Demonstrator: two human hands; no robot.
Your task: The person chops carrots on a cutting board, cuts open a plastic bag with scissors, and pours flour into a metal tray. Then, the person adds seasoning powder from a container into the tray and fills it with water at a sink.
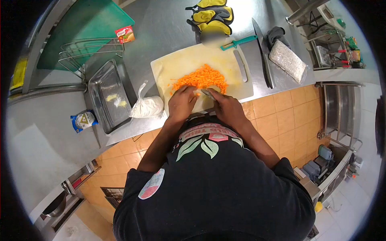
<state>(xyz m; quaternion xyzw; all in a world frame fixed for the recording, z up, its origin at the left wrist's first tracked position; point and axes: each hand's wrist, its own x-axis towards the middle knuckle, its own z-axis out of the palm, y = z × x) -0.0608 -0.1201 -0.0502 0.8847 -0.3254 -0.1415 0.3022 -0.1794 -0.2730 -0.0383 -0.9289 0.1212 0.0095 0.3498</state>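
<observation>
Chopped orange pieces [203,77] lie in a heap on a white cutting board [165,66]. At the heap's near edge, my left hand [183,103] has its fingers bent down onto the board, and whatever is under them is too small to name. My right hand [229,109] is closed around a knife [208,94], whose short visible part points toward my left hand. Across the board's far right corner lies a green-handled peeler [239,42].
A large knife [265,60] and a wrapped white pack [287,61] lie right of the board. To the left are a knotted bag of white powder [148,107], a metal tray [110,96], a wire rack and a green board [88,32]. Yellow-black gloves [213,18] lie beyond.
</observation>
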